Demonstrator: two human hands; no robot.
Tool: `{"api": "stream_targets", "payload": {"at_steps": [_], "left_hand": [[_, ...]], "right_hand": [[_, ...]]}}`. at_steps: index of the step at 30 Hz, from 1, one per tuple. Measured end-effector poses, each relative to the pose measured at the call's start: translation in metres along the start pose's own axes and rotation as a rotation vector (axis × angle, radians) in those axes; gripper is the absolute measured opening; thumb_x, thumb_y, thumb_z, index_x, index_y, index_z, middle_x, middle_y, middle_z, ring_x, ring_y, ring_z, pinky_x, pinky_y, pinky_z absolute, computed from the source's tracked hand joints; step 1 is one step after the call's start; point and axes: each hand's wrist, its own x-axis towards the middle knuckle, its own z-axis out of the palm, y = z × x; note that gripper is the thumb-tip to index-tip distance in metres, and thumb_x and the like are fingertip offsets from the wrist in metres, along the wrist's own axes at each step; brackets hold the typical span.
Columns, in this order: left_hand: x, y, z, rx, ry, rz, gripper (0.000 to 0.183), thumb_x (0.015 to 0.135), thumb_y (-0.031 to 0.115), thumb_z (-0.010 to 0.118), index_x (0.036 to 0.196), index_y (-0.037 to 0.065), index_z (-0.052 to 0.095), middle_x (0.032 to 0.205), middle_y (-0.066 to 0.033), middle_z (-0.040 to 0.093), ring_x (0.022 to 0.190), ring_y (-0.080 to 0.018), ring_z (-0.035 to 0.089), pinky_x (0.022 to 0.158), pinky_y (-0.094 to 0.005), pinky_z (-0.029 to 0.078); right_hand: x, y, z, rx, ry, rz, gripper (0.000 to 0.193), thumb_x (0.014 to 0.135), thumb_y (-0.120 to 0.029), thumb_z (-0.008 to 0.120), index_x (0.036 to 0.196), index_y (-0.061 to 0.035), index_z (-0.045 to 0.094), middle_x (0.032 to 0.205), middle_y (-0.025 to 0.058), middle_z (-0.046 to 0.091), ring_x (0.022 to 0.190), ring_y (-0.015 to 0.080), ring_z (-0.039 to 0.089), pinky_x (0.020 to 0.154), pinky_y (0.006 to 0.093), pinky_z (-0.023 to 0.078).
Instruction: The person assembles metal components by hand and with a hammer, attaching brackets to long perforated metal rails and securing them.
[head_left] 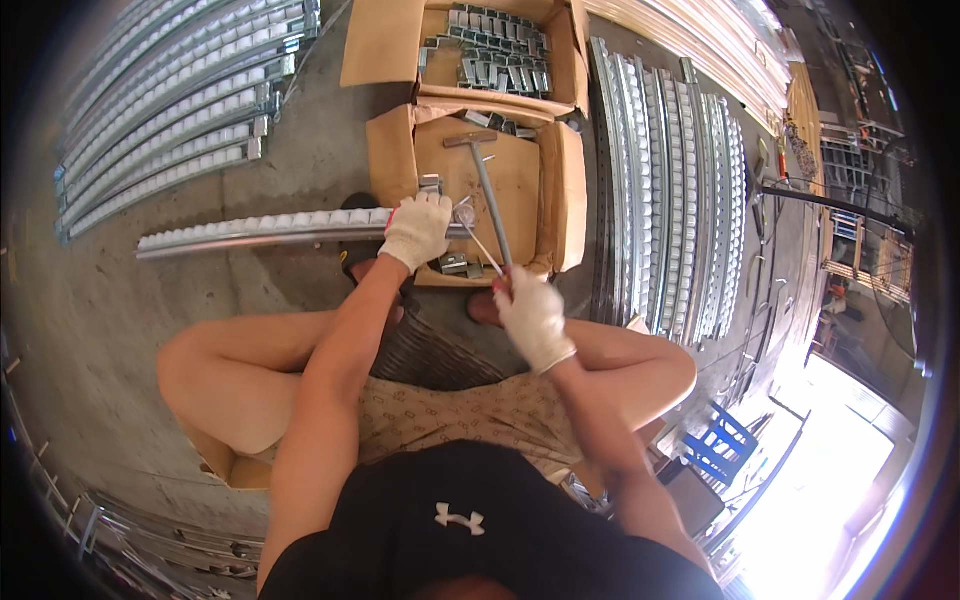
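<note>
My left hand (pixel 418 230), in a pale work glove with red at its edge, is closed round the right end of a roller track (pixel 270 226), a metal rail with a row of white rollers. Just beyond its fingers sits a small metal bracket (pixel 430 183). My right hand (pixel 537 318), also gloved, grips a hammer (pixel 489 190) by its grey handle, the head pointing away from me. A thin rod with a red end (pixel 481 240), perhaps a screwdriver, runs from the same hand toward the track's end; how the fingers hold it is unclear.
An open cardboard box (pixel 567 200) stands under the track's end, with metal brackets (pixel 455 264) inside. Behind it, another box (pixel 385 45) holds many brackets. Roller tracks lie in rows at left (pixel 190 110) and right (pixel 685 190). A blue plastic crate (pixel 722 440) is at lower right.
</note>
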Motion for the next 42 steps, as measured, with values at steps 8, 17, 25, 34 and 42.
{"api": "stream_targets", "payload": {"at_steps": [8,17,25,34,42], "left_hand": [[-0.006,0.011,-0.008,0.097,-0.026,0.011,0.046,0.076,0.032,0.084,0.11,0.009,0.063,0.106,-0.0085,0.069,0.104,-0.0257,0.068,0.081,-0.0418,0.054],[-0.012,0.011,-0.021,0.053,-0.044,-0.045,0.064,0.072,0.045,0.09,0.117,0.01,0.062,0.114,-0.0079,0.068,0.112,-0.025,0.065,0.1,-0.0414,0.051],[-0.042,-0.008,-0.046,0.026,0.067,-0.066,0.079,0.067,0.037,0.094,0.138,0.02,0.063,0.127,-0.009,0.061,0.125,-0.0274,0.058,0.102,-0.0452,0.046],[-0.05,-0.02,-0.023,-0.04,0.062,-0.047,0.066,0.074,0.048,0.087,0.13,0.019,0.066,0.129,-0.0079,0.06,0.122,-0.0267,0.058,0.097,-0.045,0.045],[-0.053,-0.028,-0.019,-0.078,0.049,-0.042,0.064,0.075,0.05,0.086,0.127,0.019,0.066,0.126,-0.0059,0.06,0.119,-0.0269,0.059,0.097,-0.0456,0.046]], "right_hand": [[-0.017,0.002,0.137,0.405,0.186,0.215,0.03,0.103,-0.028,0.059,0.114,0.0001,0.06,0.076,0.0223,0.069,0.073,0.0395,0.072,0.067,0.052,0.055],[0.028,-0.012,-0.04,0.884,-0.021,0.194,0.037,0.095,-0.033,0.071,0.089,0.0032,0.07,0.066,0.0068,0.064,0.053,0.0118,0.06,0.043,0.0316,0.047],[0.121,-0.009,0.044,0.311,-0.136,0.207,0.08,0.072,-0.066,0.082,0.099,0.0093,0.077,0.097,0.0329,0.075,0.097,0.0459,0.075,0.087,0.0487,0.059],[0.158,-0.002,0.002,0.397,-0.632,0.076,0.047,0.085,-0.047,0.077,0.071,-0.0036,0.065,0.057,0.0032,0.055,0.042,0.0154,0.051,0.039,0.0337,0.043],[0.17,0.007,-0.094,0.381,-0.714,0.091,0.05,0.086,-0.049,0.076,0.094,0.0003,0.072,0.067,0.0032,0.061,0.046,0.0099,0.052,0.037,0.0283,0.043]]}}
